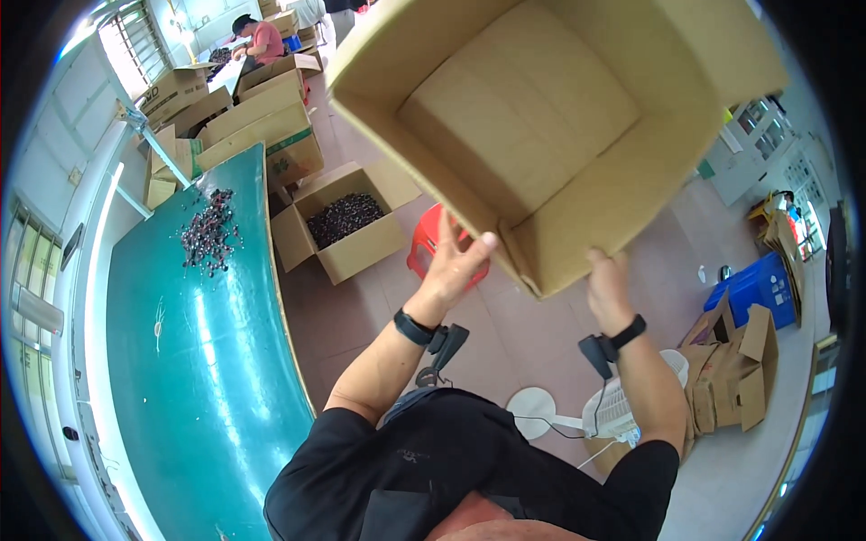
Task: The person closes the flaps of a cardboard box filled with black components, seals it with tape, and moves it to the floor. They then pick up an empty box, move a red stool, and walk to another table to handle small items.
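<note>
A large open cardboard box (532, 108) is held up in front of me, tilted so that its bare inside faces me. My left hand (453, 268) grips its near left wall close to the lower corner, with the thumb showing against the cardboard. At the lower right edge my right hand (610, 287) has hold of the same box, and some of its fingers are hidden. Behind my left hand stands a red plastic stool (422, 257), partly covered. On the floor to the left sits another open carton (365, 257) with many small dark pieces in it.
A green-topped table (180, 361) runs along the left, with a pile of dark pieces (209, 233). Cartons (257, 131) crowd its far end, where a person (262, 41) works. To the right are a white fan (636, 392), a blue bin (762, 288) and folded cardboard (735, 379).
</note>
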### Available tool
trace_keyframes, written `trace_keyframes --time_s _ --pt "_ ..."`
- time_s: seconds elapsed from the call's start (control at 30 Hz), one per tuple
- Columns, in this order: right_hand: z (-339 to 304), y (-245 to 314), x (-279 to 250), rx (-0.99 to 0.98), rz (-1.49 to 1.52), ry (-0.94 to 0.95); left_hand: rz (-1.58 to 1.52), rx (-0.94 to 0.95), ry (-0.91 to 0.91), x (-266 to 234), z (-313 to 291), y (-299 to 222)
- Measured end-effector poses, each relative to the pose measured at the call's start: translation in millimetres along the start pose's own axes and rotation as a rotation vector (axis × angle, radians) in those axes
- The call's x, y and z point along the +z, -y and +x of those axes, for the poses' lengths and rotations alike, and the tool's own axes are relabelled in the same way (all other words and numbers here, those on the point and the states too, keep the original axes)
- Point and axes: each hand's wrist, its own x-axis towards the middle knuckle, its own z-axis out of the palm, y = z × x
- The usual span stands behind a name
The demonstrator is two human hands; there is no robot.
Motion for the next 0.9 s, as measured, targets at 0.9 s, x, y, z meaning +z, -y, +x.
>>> trace_keyframes --time_s 0.9 --pt "204 -75 86 -0.768 -0.637 0.312 -0.095 -0.029 -0.870 -151 -84 79"
